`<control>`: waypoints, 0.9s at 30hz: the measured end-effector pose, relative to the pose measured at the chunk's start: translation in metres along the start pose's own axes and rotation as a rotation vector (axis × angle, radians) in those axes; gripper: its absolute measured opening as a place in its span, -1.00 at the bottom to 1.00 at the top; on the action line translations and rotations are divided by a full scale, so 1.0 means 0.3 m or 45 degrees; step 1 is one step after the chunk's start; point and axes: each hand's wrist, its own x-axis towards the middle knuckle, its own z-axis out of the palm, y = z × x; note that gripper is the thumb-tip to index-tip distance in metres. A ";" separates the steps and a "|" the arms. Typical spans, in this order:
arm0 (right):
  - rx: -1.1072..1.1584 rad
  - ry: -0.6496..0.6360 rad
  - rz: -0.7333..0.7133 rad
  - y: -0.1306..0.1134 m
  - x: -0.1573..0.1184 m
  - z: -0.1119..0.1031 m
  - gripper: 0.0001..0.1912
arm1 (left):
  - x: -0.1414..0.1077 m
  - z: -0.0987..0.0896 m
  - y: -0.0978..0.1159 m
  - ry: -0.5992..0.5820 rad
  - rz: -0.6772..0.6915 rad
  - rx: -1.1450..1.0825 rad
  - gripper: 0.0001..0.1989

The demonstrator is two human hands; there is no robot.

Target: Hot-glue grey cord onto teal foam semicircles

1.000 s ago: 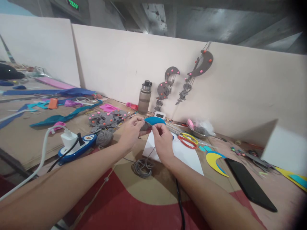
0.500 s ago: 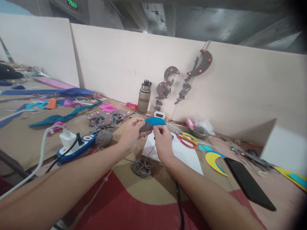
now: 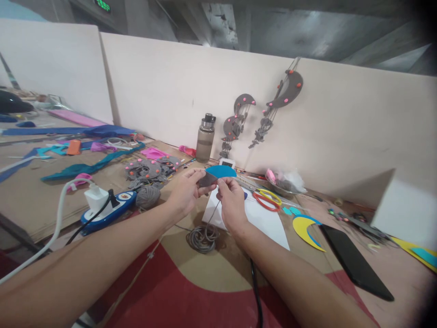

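Note:
Between my hands is a flat piece, bright blue (image 3: 222, 171) on its curved upper part, with a grey felt-like layer (image 3: 207, 180) in front. My left hand (image 3: 186, 191) pinches the left end between thumb and fingers. Closed at the lower right edge of the same piece is my right hand (image 3: 232, 200); its fingertips are partly hidden. A thin grey cord runs down from near the right fingers to a loose grey cord coil (image 3: 203, 239). White paper (image 3: 262, 228) lies beneath the right hand.
Red and yellow scissors (image 3: 266, 201), a yellow crescent (image 3: 303, 231) and a black phone-like slab (image 3: 355, 262) lie to the right. A bottle (image 3: 205, 139) stands behind. Grey yarn (image 3: 148, 197) and a blue power strip (image 3: 109, 216) sit left; grey crescent hangings (image 3: 288, 93) are on the wall.
The piece has tilted slightly in my hands, so more of its blue face and the grey fold show. Both hands keep their grip in nearly the same place.

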 end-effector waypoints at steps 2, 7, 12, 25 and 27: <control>0.142 -0.007 0.080 -0.007 -0.001 0.004 -0.80 | 0.005 -0.006 -0.003 -0.003 -0.008 -0.006 -0.88; 0.203 -0.021 0.152 -0.011 0.003 0.004 -0.79 | 0.019 -0.021 -0.005 -0.016 -0.053 -0.004 -0.92; 0.120 -0.039 0.113 -0.015 0.002 0.004 -0.77 | 0.020 -0.019 0.003 -0.020 -0.093 -0.028 -0.96; 0.320 -0.037 0.166 -0.019 0.007 0.008 -0.79 | 0.024 -0.018 0.017 -0.104 -0.111 -0.060 -0.93; 0.365 -0.032 0.176 -0.023 0.008 0.008 -0.80 | 0.023 -0.017 0.016 -0.140 -0.101 -0.069 -0.90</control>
